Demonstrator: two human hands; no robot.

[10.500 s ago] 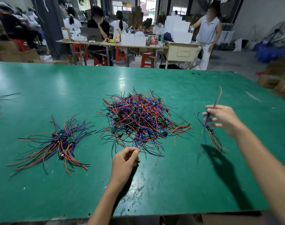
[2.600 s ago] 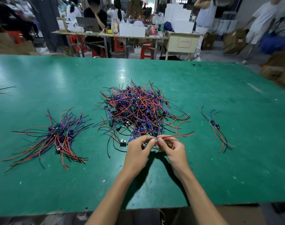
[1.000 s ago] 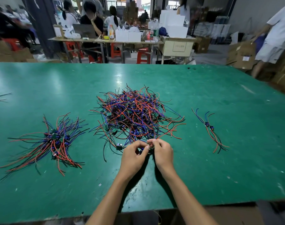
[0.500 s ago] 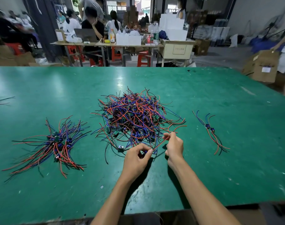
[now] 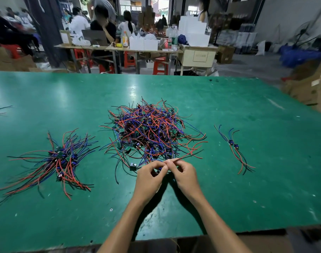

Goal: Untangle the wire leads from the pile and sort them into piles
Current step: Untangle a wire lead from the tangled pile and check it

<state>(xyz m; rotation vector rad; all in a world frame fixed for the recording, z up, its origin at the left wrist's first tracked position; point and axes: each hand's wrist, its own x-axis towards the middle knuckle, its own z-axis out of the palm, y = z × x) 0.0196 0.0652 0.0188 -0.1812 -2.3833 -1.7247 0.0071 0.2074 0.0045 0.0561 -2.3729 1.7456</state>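
Green tabletop (image 5: 229,198): both hands (image 5: 150,177) (image 5: 186,175) pinch one limp, light wire lead (image 5: 185,155) at pile (image 5: 152,130) edge; best gripped near its board.

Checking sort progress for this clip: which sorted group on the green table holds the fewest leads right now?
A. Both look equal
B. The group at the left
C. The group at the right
C: the right group is only a few leads, while the left group is a thick fan.
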